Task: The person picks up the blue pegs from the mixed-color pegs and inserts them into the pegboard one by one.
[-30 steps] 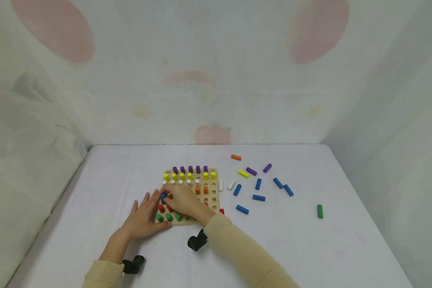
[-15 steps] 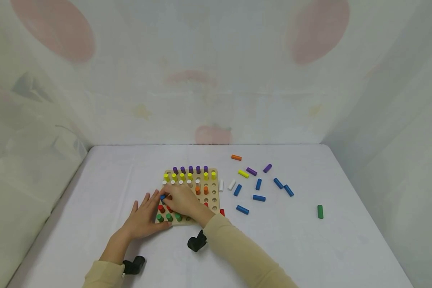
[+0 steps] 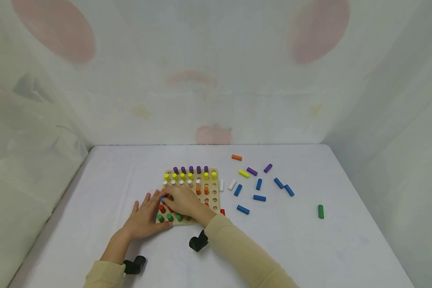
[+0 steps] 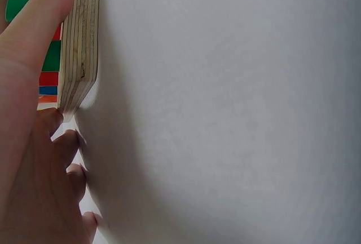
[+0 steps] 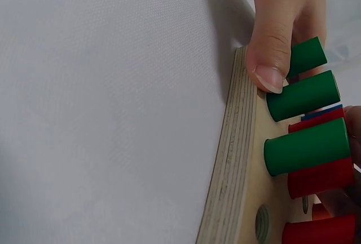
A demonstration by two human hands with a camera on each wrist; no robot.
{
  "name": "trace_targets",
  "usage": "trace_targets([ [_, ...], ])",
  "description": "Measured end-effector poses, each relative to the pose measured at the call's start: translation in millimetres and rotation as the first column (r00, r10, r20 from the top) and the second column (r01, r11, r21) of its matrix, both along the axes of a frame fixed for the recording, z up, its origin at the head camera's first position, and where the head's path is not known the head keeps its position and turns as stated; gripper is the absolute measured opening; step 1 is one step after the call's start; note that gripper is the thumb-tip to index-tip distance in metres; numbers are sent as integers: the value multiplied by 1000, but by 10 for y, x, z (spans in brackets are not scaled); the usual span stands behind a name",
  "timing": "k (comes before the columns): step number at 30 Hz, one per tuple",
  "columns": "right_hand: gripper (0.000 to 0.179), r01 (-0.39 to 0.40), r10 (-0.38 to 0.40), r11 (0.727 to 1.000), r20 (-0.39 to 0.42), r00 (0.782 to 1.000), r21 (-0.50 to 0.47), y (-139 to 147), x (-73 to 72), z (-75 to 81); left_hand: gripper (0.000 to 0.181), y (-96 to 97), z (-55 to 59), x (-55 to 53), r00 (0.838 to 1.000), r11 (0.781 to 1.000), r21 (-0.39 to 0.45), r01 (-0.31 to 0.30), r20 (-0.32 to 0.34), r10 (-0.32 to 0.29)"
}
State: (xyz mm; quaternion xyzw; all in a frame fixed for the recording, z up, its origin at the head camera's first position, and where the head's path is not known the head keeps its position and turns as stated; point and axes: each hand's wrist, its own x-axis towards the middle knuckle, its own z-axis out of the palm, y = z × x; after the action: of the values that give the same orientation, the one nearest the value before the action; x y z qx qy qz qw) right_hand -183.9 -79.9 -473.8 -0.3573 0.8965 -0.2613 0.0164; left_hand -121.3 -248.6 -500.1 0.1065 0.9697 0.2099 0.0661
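A wooden pegboard (image 3: 211, 196) stands left of centre with rows of coloured pegs upright in its holes. My right hand (image 3: 181, 199) reaches over it and pinches a blue peg (image 3: 163, 199) at the left end of a row, between the orange and red rows; its lower part is hidden. Spread and fairly straight, my left hand (image 3: 144, 220) lies along the board's left side. In the right wrist view the left thumb (image 5: 271, 52) presses on the front corner beside a green peg (image 5: 304, 94). Red pegs (image 3: 162, 209) stand one row behind the green ones.
Right of the board lie loose pegs: several blue ones (image 3: 259, 198), two purple (image 3: 252, 171), two white (image 3: 232, 185), a yellow (image 3: 244, 174) and an orange one (image 3: 237, 157). A green peg (image 3: 321, 211) lies far right. A red peg (image 3: 222, 212) lies by the board's right edge.
The top of the blue peg sits slightly lower in the head view than before, with the right fingertips still on it. The left hand keeps its place.
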Motion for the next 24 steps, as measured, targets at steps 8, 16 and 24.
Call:
trace_targets([
  [8, 21, 18, -17, 1000, 33, 999, -11, -9, 1, 3, 103, -8, -11, -7, 1000, 1000, -12, 0, 1, 0],
  [16, 20, 32, -24, 996, 99, 995, -82, 30, 15, 42, 105, -4, 5, -11, 1000, 1000, -12, -1, -5, 1],
  [24, 19, 14, -4, 988, 70, 998, -151, 105, 46, 101, 105, -1, 19, 1, 1000, 1000, -3, -7, 7, 7],
])
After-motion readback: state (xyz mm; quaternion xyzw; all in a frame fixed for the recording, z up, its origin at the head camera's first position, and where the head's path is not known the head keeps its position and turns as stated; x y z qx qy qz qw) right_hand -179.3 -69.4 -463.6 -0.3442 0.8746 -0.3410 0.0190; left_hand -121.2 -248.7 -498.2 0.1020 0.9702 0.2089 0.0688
